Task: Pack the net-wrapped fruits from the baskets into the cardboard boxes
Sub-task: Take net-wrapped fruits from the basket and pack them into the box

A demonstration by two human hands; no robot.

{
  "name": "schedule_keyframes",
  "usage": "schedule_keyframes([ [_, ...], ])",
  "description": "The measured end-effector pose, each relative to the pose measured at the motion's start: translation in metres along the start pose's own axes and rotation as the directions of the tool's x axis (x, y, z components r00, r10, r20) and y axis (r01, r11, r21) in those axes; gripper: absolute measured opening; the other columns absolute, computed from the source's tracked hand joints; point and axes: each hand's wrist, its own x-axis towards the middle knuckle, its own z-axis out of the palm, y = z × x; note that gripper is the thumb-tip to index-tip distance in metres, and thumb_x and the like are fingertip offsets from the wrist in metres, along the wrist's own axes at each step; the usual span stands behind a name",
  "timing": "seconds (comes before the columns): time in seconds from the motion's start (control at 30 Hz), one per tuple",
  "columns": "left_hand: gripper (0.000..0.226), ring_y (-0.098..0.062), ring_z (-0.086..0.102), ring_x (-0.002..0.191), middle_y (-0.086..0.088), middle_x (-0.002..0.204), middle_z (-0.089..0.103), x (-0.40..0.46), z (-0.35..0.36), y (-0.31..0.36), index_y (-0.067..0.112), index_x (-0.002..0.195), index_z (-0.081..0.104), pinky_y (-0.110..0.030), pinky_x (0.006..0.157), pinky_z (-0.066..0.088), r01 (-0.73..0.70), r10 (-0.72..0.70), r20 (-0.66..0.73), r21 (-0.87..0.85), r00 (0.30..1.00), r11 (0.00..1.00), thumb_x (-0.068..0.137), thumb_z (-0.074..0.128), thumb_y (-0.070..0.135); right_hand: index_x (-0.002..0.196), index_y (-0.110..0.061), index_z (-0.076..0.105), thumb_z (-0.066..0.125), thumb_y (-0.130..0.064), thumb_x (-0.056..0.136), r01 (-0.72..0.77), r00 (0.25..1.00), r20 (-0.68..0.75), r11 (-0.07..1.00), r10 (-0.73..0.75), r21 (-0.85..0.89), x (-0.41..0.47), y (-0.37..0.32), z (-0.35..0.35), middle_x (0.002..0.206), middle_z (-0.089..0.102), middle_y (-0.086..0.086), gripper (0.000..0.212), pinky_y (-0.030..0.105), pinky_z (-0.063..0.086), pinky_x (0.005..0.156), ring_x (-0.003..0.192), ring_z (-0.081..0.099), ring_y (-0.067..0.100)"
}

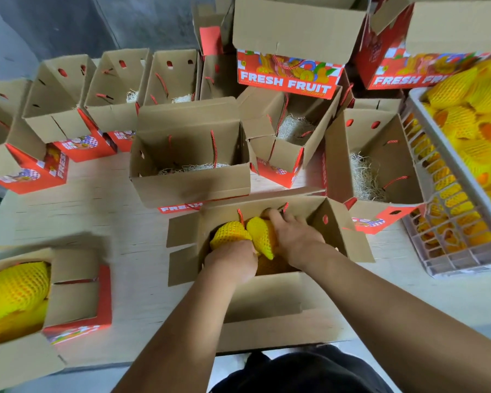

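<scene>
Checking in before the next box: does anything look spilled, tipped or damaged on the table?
Nothing stands out. Both hands, left hand and right hand, are seating net-wrapped fruits in the near box. The empty boxes behind stand open with straw padding inside, and the basket sits upright.

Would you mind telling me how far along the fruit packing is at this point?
Done: the box at near left already holds wrapped fruit. In hand: both hands, left hand and right hand, settle fruits into the front box. Left: several straw-lined boxes without fruit, and a full basket.
</scene>
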Motion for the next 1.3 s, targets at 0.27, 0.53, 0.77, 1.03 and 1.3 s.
schedule_keyframes([
  [0.27, 0.019, -0.027, 0.065, 0.099, -0.001, 0.107, 0.071, -0.008, 0.017, 0.046, 0.029, 0.110, 0.064, -0.041, 0.088, 0.055, -0.203, 0.151, -0.210, -0.254, 0.966, 0.946, 0.104, 0.045, 0.030, 0.156, -0.029, 0.013, 0.049, -0.012, 0.099, 0.031, 0.999, 0.025, 0.983, -0.036, 0.183, -0.031, 0.028, -0.016, 0.114, 0.068, 0.020, 0.069, 0.037, 0.051, 0.090, 0.104, 0.067, 0.036],
  [0.53, 0.017, -0.015, 0.061, 0.086, -0.001, 0.086, 0.065, -0.002, 0.030, 0.151, 0.012, 0.090, 0.059, -0.033, 0.079, 0.048, -0.454, 0.204, -0.522, -0.411, 0.828, 0.790, 0.104, 0.050, 0.014, 0.125, -0.017, 0.063, 0.052, -0.005, 0.093, 0.417, 0.872, -0.435, 0.801, -0.222, 0.428, -0.082, 0.103, -0.072, 0.111, 0.068, 0.003, 0.036, 0.029, 0.049, 0.087, 0.102, 0.062, 0.017],
  [0.77, 0.021, -0.012, 0.062, 0.088, 0.007, 0.091, 0.065, 0.021, 0.038, 0.326, 0.017, 0.101, 0.069, -0.025, 0.077, 0.046, -0.659, 0.387, -0.589, -0.358, 0.709, 0.662, 0.101, 0.049, 0.024, 0.126, -0.014, 0.064, 0.055, -0.001, 0.096, 0.363, 0.759, -0.646, 0.769, 0.083, 0.525, -0.111, 0.256, -0.121, 0.116, 0.066, -0.003, 0.034, 0.012, 0.044, 0.088, 0.102, 0.061, 0.007],
  [1.03, 0.024, -0.025, 0.067, 0.105, 0.001, 0.110, 0.076, 0.092, 0.070, 0.470, 0.017, 0.113, 0.073, -0.042, 0.098, 0.043, -0.646, 0.538, -0.559, 0.006, 0.630, 0.763, 0.107, 0.050, 0.019, 0.137, -0.010, 0.056, 0.056, -0.002, 0.092, 0.083, 0.824, -0.511, 0.838, 0.247, 0.539, -0.088, 0.415, -0.147, 0.131, 0.063, 0.015, 0.046, 0.030, 0.045, 0.089, 0.115, 0.061, 0.033],
  [1.3, 0.026, -0.026, 0.057, 0.115, -0.001, 0.112, 0.063, 0.122, 0.091, 0.475, 0.016, 0.116, 0.060, -0.042, 0.110, 0.030, -0.427, 0.351, -0.718, 0.082, 0.601, 0.900, 0.093, 0.050, 0.009, 0.162, -0.030, 0.011, 0.059, -0.017, 0.096, 0.219, 0.923, -0.382, 0.888, -0.054, 0.404, -0.009, 0.433, -0.134, 0.148, 0.035, 0.011, 0.082, 0.050, 0.047, 0.104, 0.132, 0.049, 0.035],
])
